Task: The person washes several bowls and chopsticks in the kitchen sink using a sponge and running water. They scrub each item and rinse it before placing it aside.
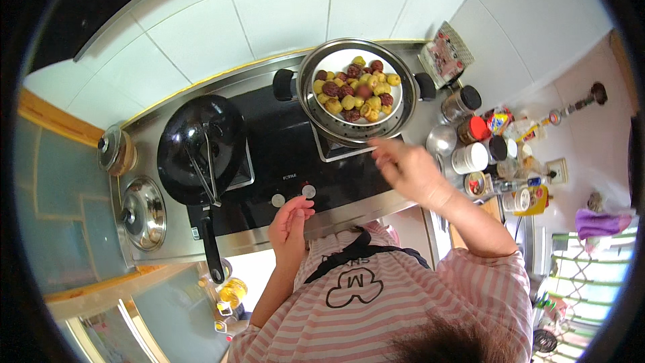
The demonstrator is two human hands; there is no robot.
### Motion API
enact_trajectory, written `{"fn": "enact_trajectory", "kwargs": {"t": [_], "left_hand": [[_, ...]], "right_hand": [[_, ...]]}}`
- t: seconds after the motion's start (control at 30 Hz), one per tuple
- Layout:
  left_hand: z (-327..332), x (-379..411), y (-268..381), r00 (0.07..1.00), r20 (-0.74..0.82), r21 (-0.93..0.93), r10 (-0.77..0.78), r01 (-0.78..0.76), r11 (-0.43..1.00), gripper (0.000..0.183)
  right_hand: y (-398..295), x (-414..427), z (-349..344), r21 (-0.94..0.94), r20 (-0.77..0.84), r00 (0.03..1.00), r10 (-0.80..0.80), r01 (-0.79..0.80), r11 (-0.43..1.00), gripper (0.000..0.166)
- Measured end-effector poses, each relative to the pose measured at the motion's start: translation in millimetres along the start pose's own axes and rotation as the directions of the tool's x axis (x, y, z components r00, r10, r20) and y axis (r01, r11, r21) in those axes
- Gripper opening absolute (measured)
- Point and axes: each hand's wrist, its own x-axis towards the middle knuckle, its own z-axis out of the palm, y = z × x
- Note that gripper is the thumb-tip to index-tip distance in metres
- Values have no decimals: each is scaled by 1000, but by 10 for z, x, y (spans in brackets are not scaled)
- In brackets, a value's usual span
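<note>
A white plate (322, 109) heaped with red dates (330, 88) and small yellow-brown fruits or nuts (333, 106) sits in a metal steamer pot (306, 68) with black handles, on the right burner. One blurred reddish round piece shows above the middle of the heap. My right hand (410, 171) hovers just in front of the pot's near rim, its fingers partly curled; whether it holds anything is unclear. By the round control knobs (308, 191) is my left hand (292, 222), fingers loosely bent, holding nothing visible. A black wok (176, 161) with metal tongs (209, 166) across it rests on the left burner.
A steel lid (144, 214) and a lidded glass pot (116, 150) stand at the counter's left end. Jars, including a white one (469, 158) and a red-capped one (473, 129), crowd the right side. The wok's long handle (212, 252) juts past the front edge.
</note>
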Motion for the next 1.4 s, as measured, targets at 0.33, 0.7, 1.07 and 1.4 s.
{"fn": "enact_trajectory", "kwargs": {"t": [0.33,0.7,1.07,1.4], "left_hand": [[388,206,-321,923,379,135,-74,24,991,20],[853,-530,-301,786,601,223,143,-336,915,11],[861,-1519,-251,813,504,426,290,-526,736,5],[1593,-1627,-145,684,563,411,464,-719,561,49]], "right_hand": [[8,-1153,537,130,-23,923,385,-379,916,18],[-42,-2179,698,689,-5,834,552,-397,607,24],[-30,-2771,911,912,17,850,526,-229,340,30],[176,-2814,1034,987,-162,810,564,146,74,34]]}}
